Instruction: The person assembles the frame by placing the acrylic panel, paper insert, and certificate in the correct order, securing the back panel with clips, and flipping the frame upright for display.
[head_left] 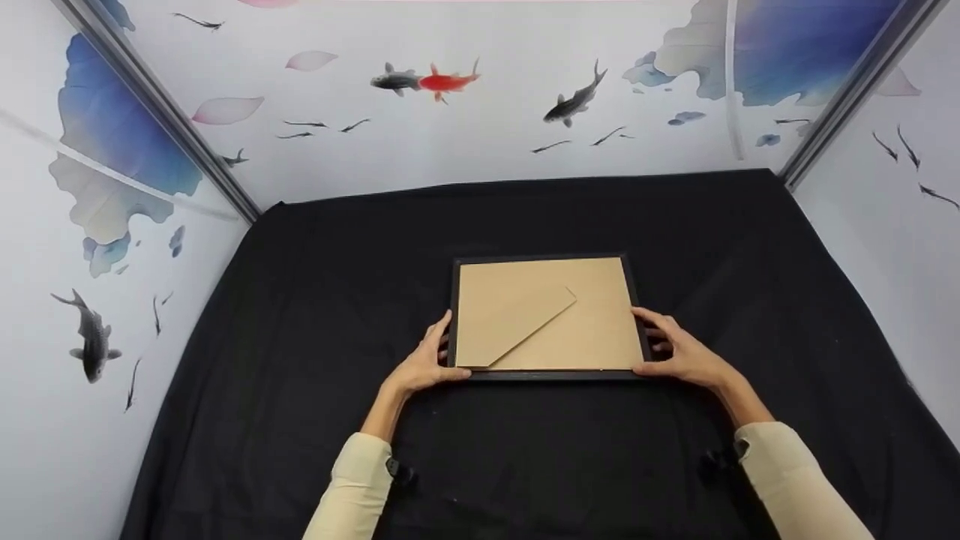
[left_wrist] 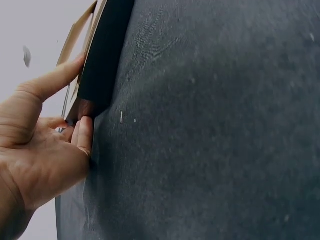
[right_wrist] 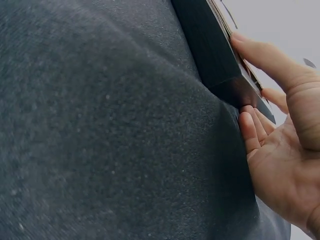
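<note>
A picture frame (head_left: 551,375) with a black rim lies back side up on the dark cloth. Its tan backboard (head_left: 600,330) carries a slanted easel flap (head_left: 510,326). My left hand (head_left: 424,364) grips the near left corner, thumb over the near rim and fingers along the side. At the near right corner my right hand (head_left: 686,356) holds the frame the same way. In the left wrist view the left hand's fingertips (left_wrist: 86,127) are at the rim's lower edge. The right wrist view has the right thumb (right_wrist: 250,50) on the upper edge of the rim.
Black cloth (head_left: 555,457) covers the table around the frame. White panels printed with fish and leaves stand at the back (head_left: 495,142), left (head_left: 37,337) and right (head_left: 885,255), with metal posts (head_left: 172,120) at the corners.
</note>
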